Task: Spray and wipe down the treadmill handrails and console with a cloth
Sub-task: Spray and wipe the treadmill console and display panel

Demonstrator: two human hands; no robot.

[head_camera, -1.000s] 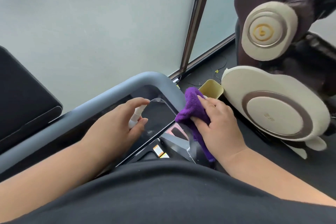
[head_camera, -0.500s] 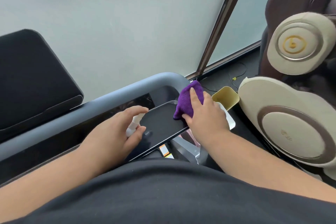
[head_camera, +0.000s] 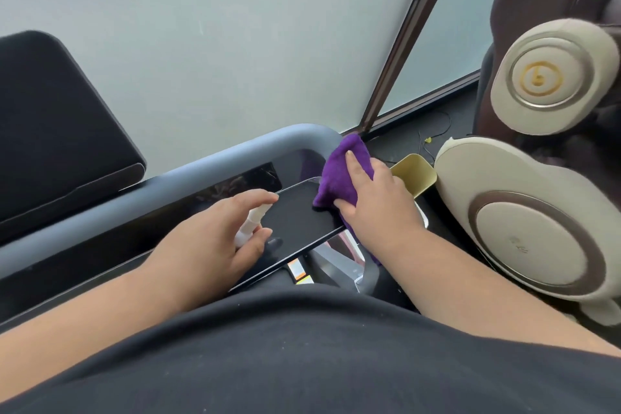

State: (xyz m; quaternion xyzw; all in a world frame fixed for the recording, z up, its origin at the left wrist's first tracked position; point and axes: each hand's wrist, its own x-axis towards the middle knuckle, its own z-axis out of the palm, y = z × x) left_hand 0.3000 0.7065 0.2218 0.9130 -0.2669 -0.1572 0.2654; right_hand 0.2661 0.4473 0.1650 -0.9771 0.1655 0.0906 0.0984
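Observation:
My right hand [head_camera: 373, 202] presses a purple cloth [head_camera: 339, 175] against the right end of the treadmill's glossy black console [head_camera: 299, 215], just under the bend of the grey handrail [head_camera: 208, 171]. My left hand [head_camera: 208, 239] holds a small white spray bottle [head_camera: 250, 225] over the console's left part, index finger stretched above its nozzle. Most of the bottle is hidden in my palm. The handrail runs from lower left up to the cloth.
A frosted glass wall with a dark frame post [head_camera: 403, 44] stands right behind the treadmill. A brown and beige massage chair [head_camera: 537, 228] fills the right side. A yellow cup [head_camera: 415, 175] sits beside my right hand. A black padded panel [head_camera: 50, 131] is at left.
My right hand slid the cloth from the console's lower right edge up across its surface toward the handrail bend. My left hand kept the spray bottle in place.

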